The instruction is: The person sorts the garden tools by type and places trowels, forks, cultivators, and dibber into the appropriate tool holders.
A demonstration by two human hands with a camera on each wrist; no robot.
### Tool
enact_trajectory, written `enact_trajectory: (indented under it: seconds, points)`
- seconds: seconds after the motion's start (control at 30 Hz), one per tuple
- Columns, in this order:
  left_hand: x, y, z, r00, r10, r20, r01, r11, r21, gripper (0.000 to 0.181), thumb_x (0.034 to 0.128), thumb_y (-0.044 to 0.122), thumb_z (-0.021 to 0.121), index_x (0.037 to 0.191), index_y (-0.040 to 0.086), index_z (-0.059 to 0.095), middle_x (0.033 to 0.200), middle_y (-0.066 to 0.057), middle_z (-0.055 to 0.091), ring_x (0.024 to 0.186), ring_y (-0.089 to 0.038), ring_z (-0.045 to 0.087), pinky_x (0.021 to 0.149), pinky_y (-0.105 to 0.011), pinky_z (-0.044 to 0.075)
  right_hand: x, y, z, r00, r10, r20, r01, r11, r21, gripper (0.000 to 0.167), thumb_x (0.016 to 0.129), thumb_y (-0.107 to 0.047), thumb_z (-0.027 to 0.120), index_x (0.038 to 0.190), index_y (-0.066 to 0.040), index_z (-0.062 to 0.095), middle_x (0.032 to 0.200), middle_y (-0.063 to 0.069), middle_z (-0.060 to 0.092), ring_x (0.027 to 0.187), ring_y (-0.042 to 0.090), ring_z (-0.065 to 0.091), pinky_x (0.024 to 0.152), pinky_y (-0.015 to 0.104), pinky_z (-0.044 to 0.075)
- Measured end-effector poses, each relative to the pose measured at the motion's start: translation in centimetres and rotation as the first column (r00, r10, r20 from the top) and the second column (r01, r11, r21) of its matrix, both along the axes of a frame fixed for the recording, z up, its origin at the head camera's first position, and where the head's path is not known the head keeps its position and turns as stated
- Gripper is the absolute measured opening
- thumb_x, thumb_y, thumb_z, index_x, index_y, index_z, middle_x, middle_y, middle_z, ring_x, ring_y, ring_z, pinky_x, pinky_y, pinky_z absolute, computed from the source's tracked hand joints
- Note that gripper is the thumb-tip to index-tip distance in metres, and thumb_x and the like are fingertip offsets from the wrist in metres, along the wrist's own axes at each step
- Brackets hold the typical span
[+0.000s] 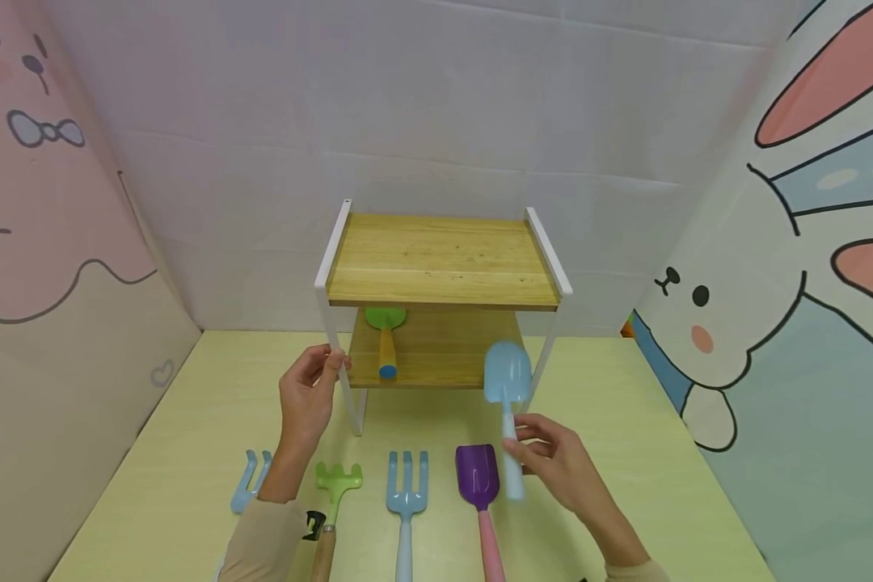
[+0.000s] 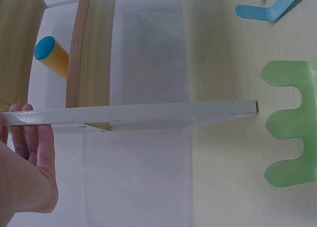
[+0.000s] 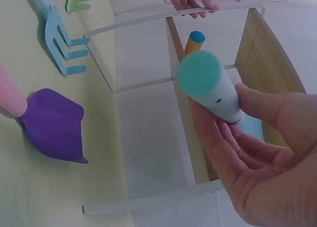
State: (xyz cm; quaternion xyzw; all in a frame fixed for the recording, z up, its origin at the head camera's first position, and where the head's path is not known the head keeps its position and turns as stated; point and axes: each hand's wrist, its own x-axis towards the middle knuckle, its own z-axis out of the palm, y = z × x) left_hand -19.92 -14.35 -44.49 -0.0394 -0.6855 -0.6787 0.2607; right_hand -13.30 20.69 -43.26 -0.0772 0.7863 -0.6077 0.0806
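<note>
A two-tier wooden shelf with a white metal frame stands at the back of the table. My left hand grips its left front leg, thumb on one side and fingers on the other. Between thumb and fingers, my right hand holds a light blue toy shovel by its handle, blade up, before the right end of the lower shelf. On that lower tier, toward the left, lies a green shovel with an orange handle. In the right wrist view the blue shovel's handle end faces the camera.
Along the front of the table lie a purple scoop with a pink handle, a blue fork, a green rake and another blue tool partly behind the left arm. A white sheet hangs behind the shelf.
</note>
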Motion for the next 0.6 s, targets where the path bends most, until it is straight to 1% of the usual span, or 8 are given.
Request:
enact_trajectory:
  seconds: [0.23,0.43,0.5,0.6]
  points:
    - [-0.1,0.0,-0.1,1.000,-0.006,0.002,0.006,1.000,0.006,0.015,0.1021,0.006,0.064,0.105,-0.008,0.069,0.091,-0.020,0.071,0.086,-0.011,0.070,0.084,-0.021,0.056,-0.6,-0.3,0.4,1.000,-0.004,-0.015,0.004,1.000,0.002,0.043,0.099,-0.014,0.071,0.133,0.008,0.059,0.112,0.023,0.069,0.093,0.021,0.074,0.075,0.035,0.062]
    - [-0.1,-0.1,-0.2,1.000,-0.009,0.008,0.008,1.000,0.008,0.017,0.1016,0.007,0.065,0.106,-0.009,0.068,0.092,-0.023,0.071,0.086,-0.012,0.071,0.085,-0.024,0.056,-1.1,-0.9,0.6,0.999,-0.047,0.002,0.047,0.999,-0.001,0.044,0.098,-0.013,0.072,0.135,0.006,0.060,0.113,0.021,0.069,0.095,0.024,0.074,0.076,0.035,0.062]
    - [0.0,-0.1,-0.1,1.000,-0.008,0.012,0.007,1.000,0.008,0.018,0.1017,0.007,0.065,0.106,-0.010,0.068,0.092,-0.022,0.071,0.086,-0.012,0.071,0.085,-0.025,0.056,-1.3,-1.1,0.7,0.998,-0.064,0.005,0.064,0.998,-0.002,0.044,0.098,-0.014,0.072,0.135,0.005,0.060,0.113,0.020,0.069,0.096,0.025,0.074,0.076,0.035,0.062]
    - [0.0,-0.1,-0.1,1.000,-0.005,0.014,0.004,1.000,0.010,0.018,0.1018,0.007,0.065,0.106,-0.010,0.068,0.090,-0.016,0.073,0.086,-0.011,0.071,0.085,-0.025,0.057,-1.7,-1.5,0.9,0.997,-0.079,0.002,0.079,0.997,-0.006,0.043,0.098,-0.013,0.072,0.135,0.005,0.061,0.113,0.020,0.069,0.098,0.027,0.074,0.076,0.035,0.062]
